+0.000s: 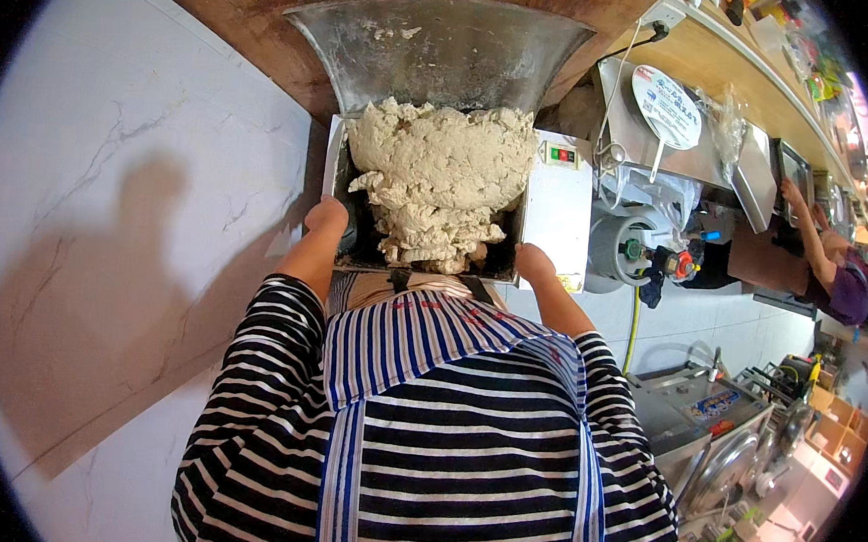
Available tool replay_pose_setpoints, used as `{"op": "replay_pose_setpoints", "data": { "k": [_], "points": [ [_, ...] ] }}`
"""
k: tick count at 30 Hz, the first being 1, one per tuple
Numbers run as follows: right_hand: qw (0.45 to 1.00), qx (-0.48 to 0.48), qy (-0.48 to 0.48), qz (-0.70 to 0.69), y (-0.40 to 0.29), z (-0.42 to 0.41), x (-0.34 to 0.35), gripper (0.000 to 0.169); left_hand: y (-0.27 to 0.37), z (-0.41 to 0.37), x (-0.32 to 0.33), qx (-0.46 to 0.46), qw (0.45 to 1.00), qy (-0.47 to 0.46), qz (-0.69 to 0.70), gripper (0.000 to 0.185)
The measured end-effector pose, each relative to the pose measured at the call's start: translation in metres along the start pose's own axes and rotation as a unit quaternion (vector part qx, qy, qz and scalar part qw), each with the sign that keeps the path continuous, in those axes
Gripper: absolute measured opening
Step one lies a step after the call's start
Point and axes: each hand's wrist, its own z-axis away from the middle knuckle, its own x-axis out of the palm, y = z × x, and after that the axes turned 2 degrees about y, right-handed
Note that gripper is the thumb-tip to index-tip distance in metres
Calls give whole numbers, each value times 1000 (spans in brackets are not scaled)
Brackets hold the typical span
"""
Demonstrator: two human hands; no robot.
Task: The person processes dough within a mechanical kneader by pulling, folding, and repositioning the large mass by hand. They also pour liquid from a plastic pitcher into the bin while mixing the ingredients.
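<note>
A large mass of pale, rough dough (441, 160) fills a dough mixer (556, 219) with a white housing, straight in front of me. Behind the dough rises the mixer's curved metal bowl wall (447, 56), smeared with flour and dough bits. My left hand (326, 216) grips the left rim of the housing near its front corner. On the opposite side, my right hand (534, 264) is curled over the rim beside the white panel. Both hands are apart from the dough, and their fingertips are mostly hidden.
A switch box (561, 156) sits on the panel. To the right are a gas cylinder (618, 245) with a yellow hose (633, 335), a hand fan (666, 110) and a metal worktop (709, 407). Another person's arm (812, 238) reaches in at far right. A marble-patterned wall (190, 107) stands left.
</note>
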Motion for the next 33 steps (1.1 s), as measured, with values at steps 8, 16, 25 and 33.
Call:
{"op": "replay_pose_setpoints", "data": {
  "k": [8,16,25,33],
  "points": [
    [990,-104,-23,97,31,-1,13,42,18,20,-11,95,990,-17,-101,40],
    [999,21,-33,-28,-32,22,-37,42,-9,9,3,48,998,-1,-39,45],
    [999,-9,-47,8,-20,12,-22,42,-3,26,-21,75,992,-18,-97,38],
    [994,41,-95,26,-49,22,-51,33,-23,5,-4,42,999,0,0,41]
  ]
}}
